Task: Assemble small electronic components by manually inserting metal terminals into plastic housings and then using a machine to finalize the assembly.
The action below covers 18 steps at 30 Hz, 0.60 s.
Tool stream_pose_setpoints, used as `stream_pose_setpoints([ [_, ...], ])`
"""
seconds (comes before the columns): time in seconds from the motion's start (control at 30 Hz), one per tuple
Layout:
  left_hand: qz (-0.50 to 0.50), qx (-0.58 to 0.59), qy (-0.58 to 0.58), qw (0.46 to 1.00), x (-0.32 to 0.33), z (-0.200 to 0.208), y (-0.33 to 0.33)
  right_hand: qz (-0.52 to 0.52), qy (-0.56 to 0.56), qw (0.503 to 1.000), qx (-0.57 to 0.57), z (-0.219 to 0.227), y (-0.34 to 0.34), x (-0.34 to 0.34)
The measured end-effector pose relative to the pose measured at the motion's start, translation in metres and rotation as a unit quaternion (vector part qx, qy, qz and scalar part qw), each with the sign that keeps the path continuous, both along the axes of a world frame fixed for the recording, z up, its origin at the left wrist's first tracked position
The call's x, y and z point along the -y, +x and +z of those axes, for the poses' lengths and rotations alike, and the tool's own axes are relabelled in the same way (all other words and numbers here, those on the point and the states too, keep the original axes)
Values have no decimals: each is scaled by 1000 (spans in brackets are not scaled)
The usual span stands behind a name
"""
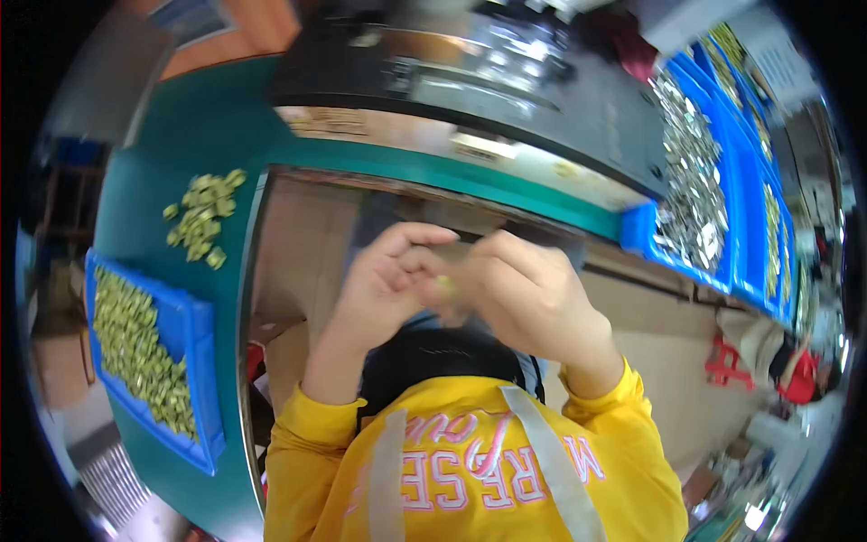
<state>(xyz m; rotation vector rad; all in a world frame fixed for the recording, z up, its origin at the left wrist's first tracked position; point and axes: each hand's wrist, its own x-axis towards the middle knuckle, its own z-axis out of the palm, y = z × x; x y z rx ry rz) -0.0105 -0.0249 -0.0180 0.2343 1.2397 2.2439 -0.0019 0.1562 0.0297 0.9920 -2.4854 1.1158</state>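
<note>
In front of my yellow sleeves, my two hands meet over the gap at the table's cut-out edge. Curled inward, my left hand [384,285] has its thumb and fingers closed round a small yellow-green piece [445,285]. Close against it, my right hand [533,294] is bent with its fingers pressed together. Motion smears its fingertips, so whatever they pinch is hidden. A loose pile of similar small green-yellow pieces [204,217] lies on the green tabletop [149,194] to the left. Below that pile, a blue tray [200,348] holds many more of them.
A dark machine [578,113] with a metal top stands across the far side. At the right, a blue bin [639,226] holds shiny silver parts [691,181], with more blue bins beside it. A red stool [728,364] stands on the floor, near another person in red [799,375].
</note>
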Motion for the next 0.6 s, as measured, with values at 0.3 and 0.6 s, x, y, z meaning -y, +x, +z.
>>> stream_pose_setpoints([
  [0.3, -21, 11, 14, 1000, 24, -4, 10, 54, -17, 998, 41, -7, 2, 20],
  [0.6, 414, -373, -714, 425, 122, 49, -31, -36, -135, 977, 158, -23, 9, 11],
])
